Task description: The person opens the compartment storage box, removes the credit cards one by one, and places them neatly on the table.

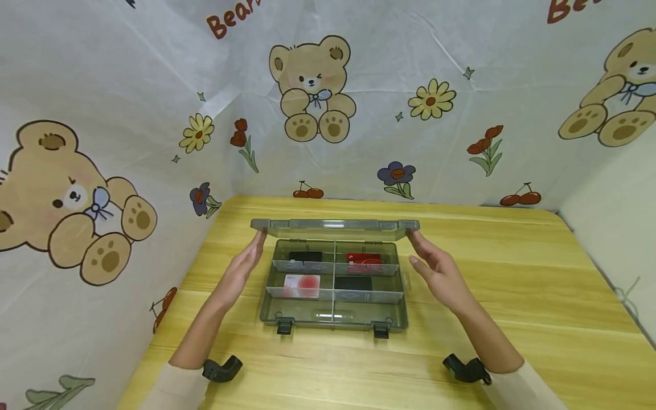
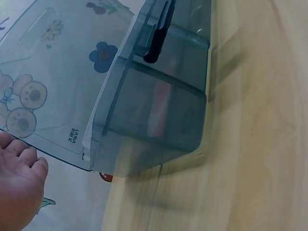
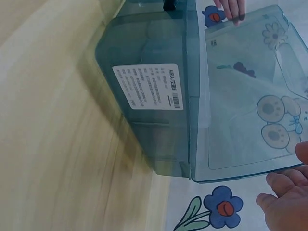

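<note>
A see-through grey-green compartment box [image 1: 302,312] stands on the table with its hinged lid [image 1: 335,224] raised. My left hand [image 1: 241,274] touches the lid's left edge with fairly straight fingers. At the right edge my right hand [image 1: 442,279] has its fingertips against the lid, the thumb held apart. In the right wrist view, the right fingers [image 3: 288,185] lie along the lid's rim. Inside the box are a white card with a red circle [image 1: 301,286], a red packet [image 1: 364,260], a black flat item [image 1: 306,256] and a dark flat item [image 1: 353,283].
Two black latches [image 1: 381,330] hang at the box's front. A printed label [image 3: 149,86] is on its side. The wooden table [image 1: 512,285] extends to the right. A bear-print cloth [image 1: 374,85] covers the walls behind and left. Each wrist wears a black camera [image 1: 222,370].
</note>
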A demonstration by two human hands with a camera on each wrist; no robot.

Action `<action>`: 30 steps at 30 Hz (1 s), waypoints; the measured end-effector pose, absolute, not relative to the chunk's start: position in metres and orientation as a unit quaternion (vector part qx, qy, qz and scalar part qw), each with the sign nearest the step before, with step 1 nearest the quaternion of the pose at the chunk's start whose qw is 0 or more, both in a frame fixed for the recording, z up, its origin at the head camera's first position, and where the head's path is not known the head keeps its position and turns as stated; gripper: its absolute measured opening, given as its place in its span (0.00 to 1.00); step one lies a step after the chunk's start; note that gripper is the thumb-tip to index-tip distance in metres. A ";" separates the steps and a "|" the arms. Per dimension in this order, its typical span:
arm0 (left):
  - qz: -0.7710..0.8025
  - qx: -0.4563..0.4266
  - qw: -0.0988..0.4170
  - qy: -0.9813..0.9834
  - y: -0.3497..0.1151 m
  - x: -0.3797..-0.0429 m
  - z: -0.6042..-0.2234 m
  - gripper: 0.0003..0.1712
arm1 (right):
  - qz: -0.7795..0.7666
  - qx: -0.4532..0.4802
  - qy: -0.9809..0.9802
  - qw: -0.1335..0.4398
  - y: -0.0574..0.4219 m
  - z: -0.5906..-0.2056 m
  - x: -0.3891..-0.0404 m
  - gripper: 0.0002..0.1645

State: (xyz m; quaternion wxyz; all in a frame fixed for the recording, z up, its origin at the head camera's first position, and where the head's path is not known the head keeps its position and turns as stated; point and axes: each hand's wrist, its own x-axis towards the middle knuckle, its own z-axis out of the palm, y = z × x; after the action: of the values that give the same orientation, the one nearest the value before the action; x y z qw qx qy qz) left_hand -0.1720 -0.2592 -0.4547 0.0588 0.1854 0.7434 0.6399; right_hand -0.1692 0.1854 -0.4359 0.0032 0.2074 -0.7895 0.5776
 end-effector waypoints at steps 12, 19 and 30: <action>0.634 0.207 0.068 0.742 -0.263 -0.200 -0.447 0.33 | 0.587 0.210 -0.782 -0.006 0.184 -0.431 -0.191 0.43; 0.639 0.208 0.078 0.737 -0.266 -0.216 -0.446 0.34 | 0.613 0.239 -0.753 -0.012 0.186 -0.434 -0.206 0.42; 0.666 0.217 0.089 0.708 -0.268 -0.240 -0.457 0.33 | 0.629 0.239 -0.740 -0.009 0.187 -0.443 -0.222 0.41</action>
State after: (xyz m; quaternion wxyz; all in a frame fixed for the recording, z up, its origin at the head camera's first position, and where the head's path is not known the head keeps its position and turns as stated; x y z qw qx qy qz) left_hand -0.2398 -0.2681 -0.4570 0.0889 0.2171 0.7079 0.6663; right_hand -0.2221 0.1874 -0.4431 -0.0086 0.2391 -0.7395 0.6292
